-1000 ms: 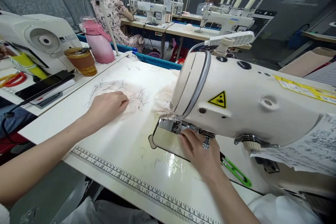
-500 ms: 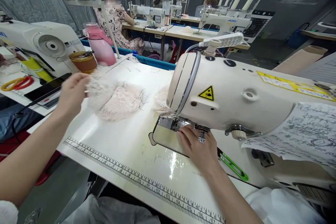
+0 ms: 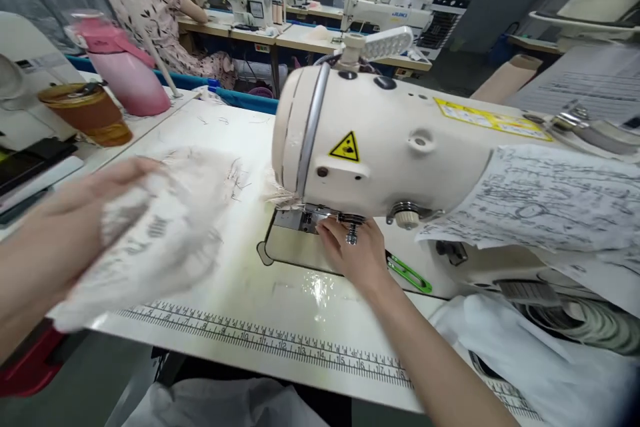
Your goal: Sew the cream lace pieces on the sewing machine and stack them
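Note:
My left hand (image 3: 60, 227) grips a pale lace fabric piece (image 3: 165, 233) and holds it lifted above the white sewing table (image 3: 240, 293); both are motion-blurred. My right hand (image 3: 350, 257) rests on the metal needle plate (image 3: 295, 250) under the head of the cream sewing machine (image 3: 380, 147), fingers at the presser foot. A frayed bit of pale fabric (image 3: 280, 195) sticks out behind the needle area. Whether the right hand pinches anything is hidden.
A printed ruler strip (image 3: 280, 343) runs along the table's front edge. A green clip (image 3: 407, 273) lies beside the machine. A pink bottle (image 3: 125, 73) and brown cup (image 3: 87, 113) stand at left. Printed paper (image 3: 540, 197) drapes the machine. Another person (image 3: 155, 13) sews behind.
My left hand picked the lace piece up off the table and swung it left and toward me. The right hand stayed at the presser foot. The view shifted left.

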A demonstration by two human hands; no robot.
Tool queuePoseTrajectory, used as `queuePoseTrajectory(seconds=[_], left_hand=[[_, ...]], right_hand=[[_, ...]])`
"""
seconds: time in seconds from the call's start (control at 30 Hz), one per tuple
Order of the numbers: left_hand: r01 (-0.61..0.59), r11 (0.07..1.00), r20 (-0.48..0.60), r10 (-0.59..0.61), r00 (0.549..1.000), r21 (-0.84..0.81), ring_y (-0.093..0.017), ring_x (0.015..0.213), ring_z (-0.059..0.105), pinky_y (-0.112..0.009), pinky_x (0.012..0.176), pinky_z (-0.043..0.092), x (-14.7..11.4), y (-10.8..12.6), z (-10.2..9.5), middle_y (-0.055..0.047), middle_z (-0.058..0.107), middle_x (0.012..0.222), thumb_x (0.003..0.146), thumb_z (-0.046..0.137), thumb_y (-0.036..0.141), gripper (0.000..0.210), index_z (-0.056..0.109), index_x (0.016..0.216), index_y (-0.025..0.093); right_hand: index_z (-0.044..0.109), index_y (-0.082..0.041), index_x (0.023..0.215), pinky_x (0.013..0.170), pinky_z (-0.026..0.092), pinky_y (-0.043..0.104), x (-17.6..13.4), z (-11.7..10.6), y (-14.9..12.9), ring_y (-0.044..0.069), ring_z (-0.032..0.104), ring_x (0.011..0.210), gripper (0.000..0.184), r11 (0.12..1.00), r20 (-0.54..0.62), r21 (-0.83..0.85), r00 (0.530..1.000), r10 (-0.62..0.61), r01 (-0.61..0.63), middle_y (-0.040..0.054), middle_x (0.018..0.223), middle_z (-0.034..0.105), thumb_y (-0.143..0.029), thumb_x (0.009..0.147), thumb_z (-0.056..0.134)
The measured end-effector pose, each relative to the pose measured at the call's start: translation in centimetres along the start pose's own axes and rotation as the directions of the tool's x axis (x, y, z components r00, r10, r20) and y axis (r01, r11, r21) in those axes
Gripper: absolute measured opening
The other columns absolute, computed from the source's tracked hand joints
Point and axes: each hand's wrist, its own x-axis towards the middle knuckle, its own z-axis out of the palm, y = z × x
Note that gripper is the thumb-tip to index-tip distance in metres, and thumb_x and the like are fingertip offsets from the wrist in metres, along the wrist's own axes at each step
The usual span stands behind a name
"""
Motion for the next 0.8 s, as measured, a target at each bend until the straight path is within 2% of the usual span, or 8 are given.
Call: queuePoseTrajectory(seconds=[0.07, 0.13, 0.2, 0.27, 0.4, 0.53, 0.67, 0.8], left_hand=[[0.11, 0.957, 0.326, -0.017, 0.945, -0.269, -0.02, 0.067, 0.069, -0.032, 0.055, 0.056, 1.0, 1.5, 3.1, 0.0, 0.073, 0.079, 0.101, 0.04, 0.049, 0.034, 0.062, 0.113, 0.026], [0.04, 0.967, 0.499, 0.095, 0.861, -0.253, -0.021, 0.082, 0.072, -0.03, 0.061, 0.058, 2.3, 2.5, 5.9, -0.003, 0.075, 0.092, 0.103, 0.038, 0.046, 0.035, 0.065, 0.106, 0.024], [-0.162, 0.984, 0.417, 0.176, 0.892, -0.069, -0.021, 0.07, 0.07, -0.03, 0.053, 0.054, 3.0, 3.1, 8.1, -0.006, 0.074, 0.084, 0.103, 0.035, 0.044, 0.04, 0.066, 0.101, 0.02], [-0.394, 0.913, 0.277, 0.352, 0.894, 0.109, -0.022, 0.066, 0.069, -0.032, 0.051, 0.052, 2.9, 3.7, 9.4, -0.008, 0.074, 0.08, 0.105, 0.033, 0.041, 0.044, 0.069, 0.096, 0.017], [-0.758, 0.637, 0.249, 0.718, 0.65, 0.142, -0.024, 0.1, 0.072, -0.035, 0.078, 0.062, 0.7, 5.0, 11.1, -0.01, 0.076, 0.112, 0.106, 0.036, 0.028, 0.037, 0.07, 0.111, 0.015], [-0.812, 0.541, 0.295, 0.756, 0.584, 0.221, -0.032, 0.123, 0.063, -0.043, 0.095, 0.059, -1.4, 5.0, 13.1, -0.019, 0.064, 0.134, 0.105, 0.037, 0.026, 0.042, 0.06, 0.131, 0.002], [-0.862, 0.474, 0.335, 0.794, 0.507, 0.18, -0.032, 0.133, 0.055, -0.044, 0.107, 0.052, -1.6, 3.6, 14.0, -0.018, 0.055, 0.145, 0.103, 0.036, 0.019, 0.044, 0.053, 0.14, 0.003], [-0.856, 0.486, 0.32, 0.795, 0.516, 0.176, -0.034, 0.132, 0.055, -0.045, 0.105, 0.054, -1.0, 2.7, 13.9, -0.018, 0.057, 0.143, 0.103, 0.039, 0.018, 0.042, 0.054, 0.14, 0.005]], right_hand=[[0.078, -0.023, 0.088, 0.072, 0.04, 0.032, 0.0, 0.0, 0.1, 0.015, 0.055, 0.053, 0.032, 1.0, 0.028, 0.004, 0.999, 0.02, -0.02, -0.0006, 0.057, 0.068, -0.032, 0.101, 0.05], [0.079, -0.021, 0.094, 0.072, 0.041, 0.033, -0.1, 0.0, 0.2, 0.017, 0.058, 0.057, 0.031, 0.999, 0.059, -0.016, 0.997, 0.047, -0.046, 0.0016, 0.061, 0.07, -0.031, 0.101, 0.05], [0.079, -0.02, 0.097, 0.073, 0.042, 0.034, -0.3, 0.0, 0.3, 0.02, 0.062, 0.064, 0.029, 0.997, 0.085, -0.045, 0.994, 0.072, -0.068, 0.0041, 0.067, 0.072, -0.027, 0.098, 0.051], [0.078, -0.019, 0.098, 0.074, 0.043, 0.035, -0.4, 0.0, 0.4, 0.021, 0.063, 0.069, 0.026, 0.996, 0.106, -0.054, 0.991, 0.08, -0.075, 0.0049, 0.071, 0.073, -0.021, 0.095, 0.052], [0.078, -0.024, 0.105, 0.076, 0.043, 0.034, -0.5, -0.3, 0.1, 0.018, 0.061, 0.063, 0.032, 1.0, 0.132, 0.003, 0.991, 0.027, -0.028, 0.0017, 0.071, 0.073, -0.014, 0.093, 0.05], [0.073, -0.029, 0.118, 0.076, 0.044, 0.032, -0.6, -0.8, -0.8, 0.015, 0.066, 0.073, 0.041, 0.998, 0.17, 0.027, 0.984, -0.053, 0.049, 0.0022, 0.095, 0.077, -0.011, 0.094, 0.046], [0.067, -0.028, 0.127, 0.072, 0.045, 0.032, -0.5, -1.3, -1.6, 0.016, 0.069, 0.083, 0.04, 1.0, 0.376, -0.012, 0.927, -0.008, 0.013, 0.004, 0.118, 0.074, -0.013, 0.098, 0.044], [0.058, -0.033, 0.137, 0.075, 0.049, 0.036, -0.9, -1.3, -1.7, 0.023, 0.07, 0.095, 0.042, 0.998, 0.494, -0.038, 0.868, 0.057, -0.044, 0.0056, 0.123, 0.071, -0.02, 0.1, 0.045]])
